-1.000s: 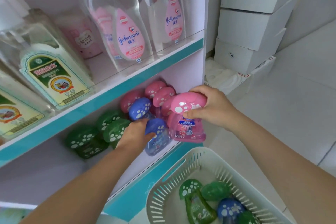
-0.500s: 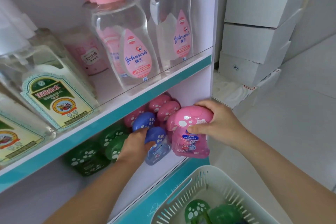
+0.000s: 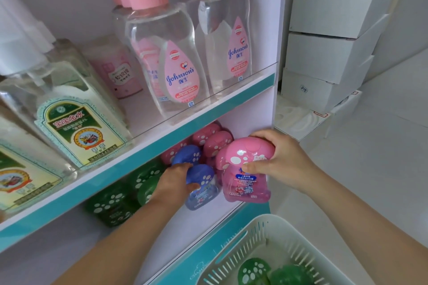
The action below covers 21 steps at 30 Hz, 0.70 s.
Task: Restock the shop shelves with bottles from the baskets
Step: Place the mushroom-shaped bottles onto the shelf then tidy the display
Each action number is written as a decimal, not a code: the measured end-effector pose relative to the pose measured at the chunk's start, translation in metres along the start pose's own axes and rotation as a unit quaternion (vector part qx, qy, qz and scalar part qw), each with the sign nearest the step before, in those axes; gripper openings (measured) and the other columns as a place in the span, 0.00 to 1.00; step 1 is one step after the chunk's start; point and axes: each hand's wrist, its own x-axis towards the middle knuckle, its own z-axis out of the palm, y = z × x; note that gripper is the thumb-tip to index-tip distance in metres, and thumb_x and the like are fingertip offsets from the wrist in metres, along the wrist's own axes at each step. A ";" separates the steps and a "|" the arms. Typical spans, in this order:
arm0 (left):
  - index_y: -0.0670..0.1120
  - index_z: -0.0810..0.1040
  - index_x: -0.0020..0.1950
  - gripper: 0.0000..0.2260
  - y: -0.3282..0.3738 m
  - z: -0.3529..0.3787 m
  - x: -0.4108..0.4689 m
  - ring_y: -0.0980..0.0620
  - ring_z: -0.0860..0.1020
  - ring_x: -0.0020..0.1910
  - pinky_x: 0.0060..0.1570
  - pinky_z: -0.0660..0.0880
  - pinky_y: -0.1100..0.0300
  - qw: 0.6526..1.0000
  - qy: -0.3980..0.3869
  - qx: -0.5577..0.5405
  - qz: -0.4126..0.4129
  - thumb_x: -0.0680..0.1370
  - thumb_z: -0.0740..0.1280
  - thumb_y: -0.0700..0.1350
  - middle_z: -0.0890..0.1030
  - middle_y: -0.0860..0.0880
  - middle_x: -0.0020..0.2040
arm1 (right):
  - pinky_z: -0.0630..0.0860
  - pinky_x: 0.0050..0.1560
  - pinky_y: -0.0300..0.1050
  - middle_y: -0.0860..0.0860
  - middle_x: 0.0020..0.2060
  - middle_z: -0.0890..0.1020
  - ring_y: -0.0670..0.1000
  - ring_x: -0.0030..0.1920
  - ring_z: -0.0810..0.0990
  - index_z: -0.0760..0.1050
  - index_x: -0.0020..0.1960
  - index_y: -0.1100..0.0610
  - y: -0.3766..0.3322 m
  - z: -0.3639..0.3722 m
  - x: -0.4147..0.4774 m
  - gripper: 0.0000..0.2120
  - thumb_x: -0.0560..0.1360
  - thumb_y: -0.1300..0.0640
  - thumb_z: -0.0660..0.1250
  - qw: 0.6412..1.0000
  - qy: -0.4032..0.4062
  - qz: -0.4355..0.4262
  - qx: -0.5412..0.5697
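Gripping a pink bottle (image 3: 245,176) by its spotted, mushroom-shaped cap, the right hand (image 3: 282,164) curls its fingers over the top and lays its thumb across the front, holding the bottle upright just below the right end of the teal shelf edge (image 3: 162,141); whether the base rests on the board I cannot tell. Below the middle of that edge the left hand (image 3: 173,183) wraps its fingers and thumb round the rounded cap of a blue bottle (image 3: 201,190), which stands at the front of its row. Further back under the edge sit more pink caps (image 3: 215,141), and under its left part a cluster of green bottles (image 3: 111,206), all glossy plastic with white spots. Well below the edge, at the bottom right, a pale slotted plastic basket (image 3: 266,238) holds green caps (image 3: 254,273) of the same kind. Above the edge stand tall clear bottles (image 3: 166,65) with smooth pink cylinder caps and pink drop-shaped labels reading "Johnson's", and towards its left end squarish clear bottles (image 3: 78,122) with green and gold labels reading "宝宝金水". The pink bottle's label carries Chinese characters and "270ml". Right of the edge, beyond the shelf's side panel, plain white boxes (image 3: 328,53) are stacked.
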 end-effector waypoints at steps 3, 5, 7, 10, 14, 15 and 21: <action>0.43 0.71 0.67 0.25 -0.001 -0.003 0.000 0.46 0.76 0.60 0.60 0.70 0.59 0.999 0.032 -0.038 -0.005 0.74 0.69 0.52 0.77 0.44 0.63 | 0.80 0.49 0.47 0.40 0.45 0.79 0.45 0.45 0.80 0.73 0.51 0.43 0.000 0.001 0.003 0.27 0.57 0.54 0.81 1.000 0.005 -0.005 0.001; 0.43 0.74 0.65 0.21 0.000 -0.006 0.001 0.45 0.79 0.56 0.57 0.72 0.58 0.996 0.074 -0.054 -0.019 0.75 0.67 0.53 0.79 0.43 0.59 | 0.80 0.49 0.46 0.41 0.45 0.78 0.45 0.45 0.80 0.73 0.51 0.43 0.000 0.001 0.003 0.27 0.58 0.54 0.81 1.000 0.005 -0.009 -0.001; 0.43 0.76 0.62 0.19 0.000 -0.010 0.002 0.44 0.80 0.53 0.54 0.73 0.57 0.991 0.118 -0.054 -0.016 0.76 0.66 0.52 0.81 0.42 0.55 | 0.80 0.48 0.44 0.40 0.45 0.78 0.44 0.45 0.80 0.72 0.51 0.43 -0.001 0.000 0.002 0.27 0.58 0.55 0.81 1.000 0.000 -0.009 -0.004; 0.42 0.80 0.57 0.14 0.002 -0.012 -0.004 0.41 0.80 0.47 0.49 0.75 0.54 0.978 0.190 -0.075 0.037 0.76 0.67 0.49 0.83 0.42 0.51 | 0.79 0.49 0.43 0.42 0.47 0.78 0.45 0.46 0.79 0.72 0.52 0.44 -0.005 -0.002 0.000 0.27 0.59 0.56 0.81 1.000 -0.015 -0.010 -0.013; 0.45 0.81 0.53 0.12 0.014 0.004 -0.024 0.43 0.79 0.47 0.46 0.75 0.56 0.973 0.188 -0.046 0.129 0.74 0.69 0.50 0.82 0.45 0.49 | 0.79 0.51 0.44 0.44 0.51 0.78 0.47 0.50 0.79 0.73 0.55 0.45 -0.005 -0.005 -0.007 0.28 0.59 0.54 0.81 0.998 -0.034 -0.020 -0.044; 0.46 0.81 0.53 0.13 0.018 0.008 -0.028 0.44 0.79 0.48 0.46 0.75 0.57 0.974 0.173 -0.047 0.138 0.74 0.68 0.52 0.82 0.46 0.49 | 0.79 0.51 0.44 0.44 0.50 0.78 0.47 0.50 0.79 0.74 0.56 0.46 -0.005 -0.007 -0.011 0.29 0.59 0.54 0.81 0.998 -0.041 -0.021 -0.049; 0.44 0.81 0.53 0.12 0.036 0.022 -0.044 0.44 0.79 0.47 0.47 0.77 0.52 0.970 0.147 -0.100 0.165 0.74 0.68 0.50 0.81 0.46 0.48 | 0.80 0.50 0.47 0.46 0.51 0.79 0.48 0.50 0.80 0.74 0.59 0.51 0.004 -0.021 -0.032 0.31 0.59 0.53 0.81 0.995 -0.077 -0.017 -0.064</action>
